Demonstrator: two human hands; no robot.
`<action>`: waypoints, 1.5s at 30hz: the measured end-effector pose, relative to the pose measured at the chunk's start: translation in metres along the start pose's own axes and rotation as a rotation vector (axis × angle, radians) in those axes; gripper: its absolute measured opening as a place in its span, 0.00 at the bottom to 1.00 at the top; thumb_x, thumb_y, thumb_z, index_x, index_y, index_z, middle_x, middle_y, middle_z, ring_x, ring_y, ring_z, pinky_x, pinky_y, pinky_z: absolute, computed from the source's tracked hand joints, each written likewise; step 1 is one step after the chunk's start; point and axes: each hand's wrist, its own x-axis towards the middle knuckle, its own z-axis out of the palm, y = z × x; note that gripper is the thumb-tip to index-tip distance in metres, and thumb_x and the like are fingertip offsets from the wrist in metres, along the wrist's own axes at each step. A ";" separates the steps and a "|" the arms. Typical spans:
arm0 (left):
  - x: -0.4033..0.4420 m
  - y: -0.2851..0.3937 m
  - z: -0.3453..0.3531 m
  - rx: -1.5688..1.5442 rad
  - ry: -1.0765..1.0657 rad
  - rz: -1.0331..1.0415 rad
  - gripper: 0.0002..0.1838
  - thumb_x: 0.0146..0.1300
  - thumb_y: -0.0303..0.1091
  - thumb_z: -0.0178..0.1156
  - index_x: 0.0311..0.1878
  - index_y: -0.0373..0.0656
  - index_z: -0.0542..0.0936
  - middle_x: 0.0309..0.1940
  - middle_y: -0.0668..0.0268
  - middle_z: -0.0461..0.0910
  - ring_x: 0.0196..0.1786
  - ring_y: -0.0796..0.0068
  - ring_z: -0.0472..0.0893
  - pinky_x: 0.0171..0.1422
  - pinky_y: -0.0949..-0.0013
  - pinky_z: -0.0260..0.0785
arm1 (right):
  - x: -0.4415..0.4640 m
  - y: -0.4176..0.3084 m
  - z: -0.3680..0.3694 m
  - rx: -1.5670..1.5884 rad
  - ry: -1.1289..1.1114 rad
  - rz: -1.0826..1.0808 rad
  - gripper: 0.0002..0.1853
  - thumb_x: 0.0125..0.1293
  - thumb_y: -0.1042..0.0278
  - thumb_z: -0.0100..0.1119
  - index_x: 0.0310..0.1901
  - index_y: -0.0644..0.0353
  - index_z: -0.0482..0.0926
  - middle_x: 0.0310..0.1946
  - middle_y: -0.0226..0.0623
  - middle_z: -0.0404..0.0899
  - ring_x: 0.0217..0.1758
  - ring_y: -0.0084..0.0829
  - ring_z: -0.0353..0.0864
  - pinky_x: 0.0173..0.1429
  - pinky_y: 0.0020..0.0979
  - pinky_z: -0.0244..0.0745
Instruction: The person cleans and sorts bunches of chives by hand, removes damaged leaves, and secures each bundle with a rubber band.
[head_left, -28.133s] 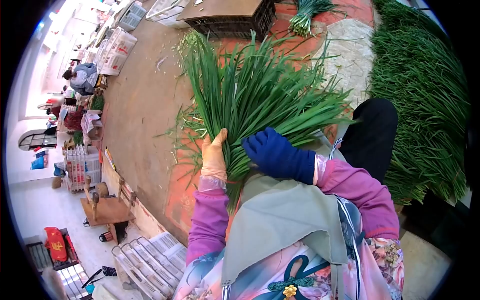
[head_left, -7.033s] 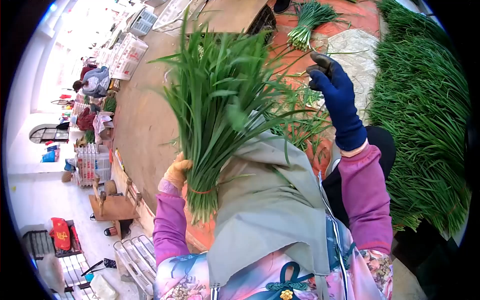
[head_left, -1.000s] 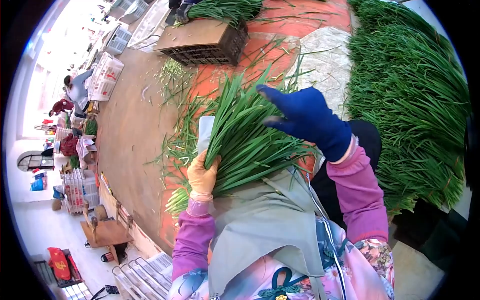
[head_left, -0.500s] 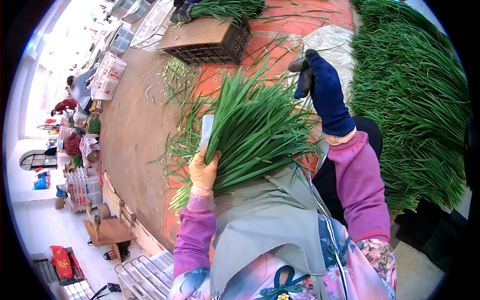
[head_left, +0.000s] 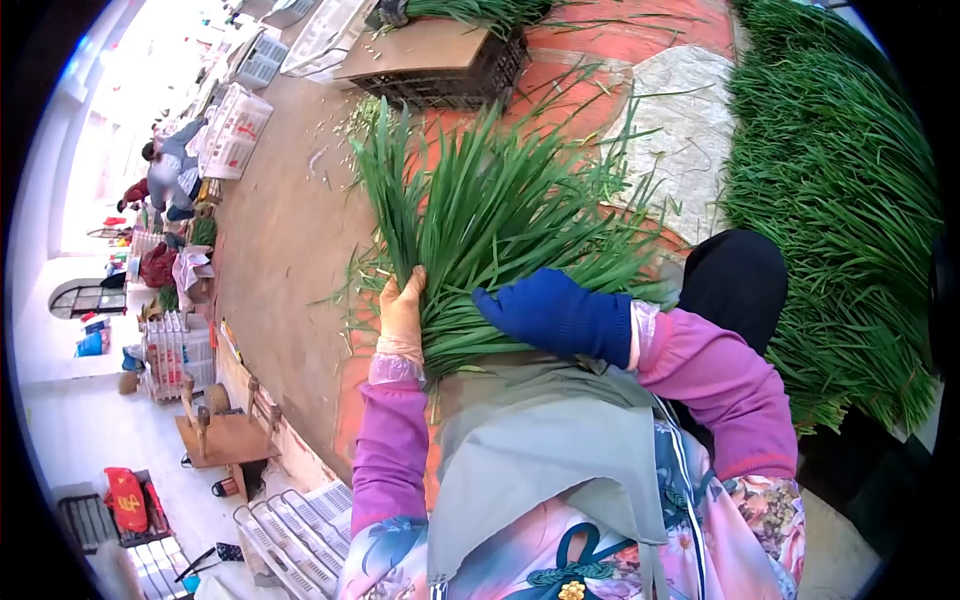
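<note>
A fanned bunch of long green leafy stalks (head_left: 500, 215) lies over my lap, its tips pointing away from me. My left hand (head_left: 402, 315), in a tan glove, is closed round the bunch on its left side, thumb up. On the right, my right hand (head_left: 560, 315), in a dark blue glove, is closed on stalks at the bunch's near side; its fingertips are partly hidden among the leaves. Under the bunch lies a grey-green apron (head_left: 545, 440). The cut ends are mostly out of sight.
A long heap of green stalks (head_left: 830, 220) lies at the right, beside a pale sheet (head_left: 685, 130). A board-topped black crate (head_left: 430, 60) stands ahead, with another person's gloved hand (head_left: 392, 12) at it. White crates (head_left: 235, 130) and people are at the far left.
My right hand has come down from above the leaves to the bunch's near side and closed. The stalks have spread into a wider fan, and the view has shifted slightly.
</note>
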 end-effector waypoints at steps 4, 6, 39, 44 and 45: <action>-0.005 0.003 -0.010 0.075 -0.033 -0.027 0.18 0.57 0.29 0.59 0.52 0.36 0.74 0.43 0.64 0.78 0.43 0.76 0.76 0.50 0.73 0.67 | -0.001 0.004 -0.001 0.004 -0.078 0.030 0.23 0.56 0.67 0.48 0.56 0.58 0.67 0.20 0.31 0.69 0.19 0.29 0.73 0.17 0.34 0.64; -0.020 0.015 -0.013 0.150 -0.388 0.270 0.35 0.49 0.26 0.61 0.64 0.37 0.62 0.57 0.57 0.68 0.59 0.70 0.68 0.63 0.70 0.59 | -0.005 0.017 -0.006 0.055 -0.093 0.056 0.21 0.57 0.68 0.48 0.54 0.57 0.69 0.21 0.33 0.71 0.21 0.33 0.74 0.21 0.36 0.67; 0.010 0.031 0.015 0.100 -0.154 -0.134 0.18 0.55 0.28 0.62 0.49 0.35 0.74 0.40 0.63 0.79 0.41 0.74 0.78 0.48 0.72 0.71 | 0.025 0.041 0.003 -0.126 0.175 0.031 0.37 0.47 0.57 0.60 0.63 0.52 0.61 0.53 0.40 0.69 0.47 0.39 0.74 0.56 0.45 0.65; 0.026 0.013 -0.012 -0.073 0.086 -0.154 0.17 0.55 0.31 0.62 0.47 0.35 0.74 0.40 0.61 0.79 0.40 0.69 0.79 0.46 0.67 0.74 | 0.018 0.043 0.020 0.203 -0.244 0.047 0.31 0.52 0.65 0.54 0.60 0.59 0.63 0.30 0.41 0.76 0.26 0.39 0.76 0.25 0.40 0.69; 0.020 0.019 -0.010 -0.076 0.141 -0.180 0.20 0.55 0.35 0.62 0.49 0.36 0.73 0.41 0.59 0.78 0.40 0.66 0.79 0.47 0.65 0.74 | 0.012 0.032 0.030 0.140 0.011 -0.014 0.26 0.55 0.68 0.50 0.57 0.63 0.65 0.19 0.36 0.72 0.20 0.37 0.74 0.20 0.38 0.67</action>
